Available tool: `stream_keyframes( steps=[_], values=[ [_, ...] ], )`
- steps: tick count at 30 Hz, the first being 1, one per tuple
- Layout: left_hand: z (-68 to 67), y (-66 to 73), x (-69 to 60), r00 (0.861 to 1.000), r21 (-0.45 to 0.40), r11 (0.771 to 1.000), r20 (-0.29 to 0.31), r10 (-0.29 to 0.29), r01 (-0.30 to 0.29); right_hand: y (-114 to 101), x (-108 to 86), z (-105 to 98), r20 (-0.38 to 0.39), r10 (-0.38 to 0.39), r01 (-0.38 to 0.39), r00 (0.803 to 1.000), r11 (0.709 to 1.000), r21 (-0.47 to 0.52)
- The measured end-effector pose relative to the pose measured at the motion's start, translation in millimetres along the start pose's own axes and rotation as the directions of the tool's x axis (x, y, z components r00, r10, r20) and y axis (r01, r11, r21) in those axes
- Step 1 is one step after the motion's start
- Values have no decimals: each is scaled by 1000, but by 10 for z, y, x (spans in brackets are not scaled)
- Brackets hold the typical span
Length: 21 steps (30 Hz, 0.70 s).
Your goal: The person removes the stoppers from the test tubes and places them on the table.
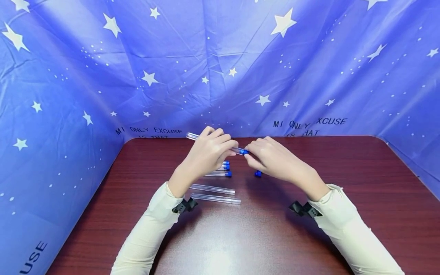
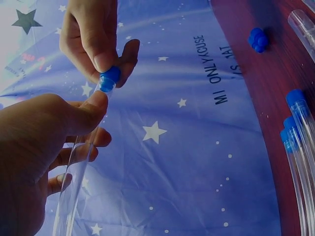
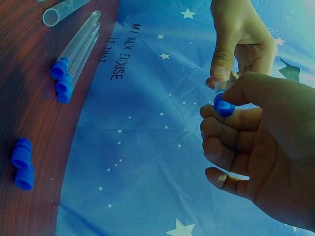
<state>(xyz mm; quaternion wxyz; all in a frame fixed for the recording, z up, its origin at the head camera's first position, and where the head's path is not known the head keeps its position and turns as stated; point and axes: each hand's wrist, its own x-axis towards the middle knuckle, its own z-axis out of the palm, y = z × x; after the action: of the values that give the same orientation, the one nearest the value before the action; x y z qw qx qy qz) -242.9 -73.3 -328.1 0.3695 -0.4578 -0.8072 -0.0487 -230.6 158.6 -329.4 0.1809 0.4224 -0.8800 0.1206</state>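
Note:
My left hand point(image 1: 214, 149) grips a clear test tube point(image 2: 74, 187) above the table, the tube slanting between thumb and fingers. At the tube's mouth, my right hand point(image 1: 275, 157) pinches a blue cap point(image 2: 111, 74) between thumb and index finger. The cap's ribbed lower part sits at the rim; how deep it is in, I cannot tell. In the right wrist view the cap's round top point(image 3: 224, 105) faces the camera. Below the left hand lie three tubes with blue caps point(image 1: 228, 173), partly hidden in the head view.
Two uncapped clear tubes point(image 1: 216, 199) lie nearer on the dark red wooden table point(image 1: 371, 214). Two loose blue caps point(image 3: 22, 178) lie together below the right hand. A blue star-printed cloth point(image 1: 206, 57) hangs along the back and sides.

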Motion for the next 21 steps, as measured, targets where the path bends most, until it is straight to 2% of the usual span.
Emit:
stream_keyframes(
  steps=[5, 9, 13, 21],
  values=[
    [-10, 5, 10, 999, 0, 1000, -34, 12, -12, 10, 5, -55, 65, 45, -52, 997, 993, 110],
    [-17, 8, 20, 997, 0, 1000, -78, 26, -26, 10, 0, -93, 75, 59, -70, 995, 984, 165],
    [-34, 8, 26, 996, 5, 1000, -90, 22, -22, 10, 2, -89, 24, 42, -45, 999, 989, 142],
    [-48, 11, 4, 1000, 2, 1000, -29, -5, 5, 9, -4, 5, -88, -53, 56, 995, 998, 28]
  ],
)
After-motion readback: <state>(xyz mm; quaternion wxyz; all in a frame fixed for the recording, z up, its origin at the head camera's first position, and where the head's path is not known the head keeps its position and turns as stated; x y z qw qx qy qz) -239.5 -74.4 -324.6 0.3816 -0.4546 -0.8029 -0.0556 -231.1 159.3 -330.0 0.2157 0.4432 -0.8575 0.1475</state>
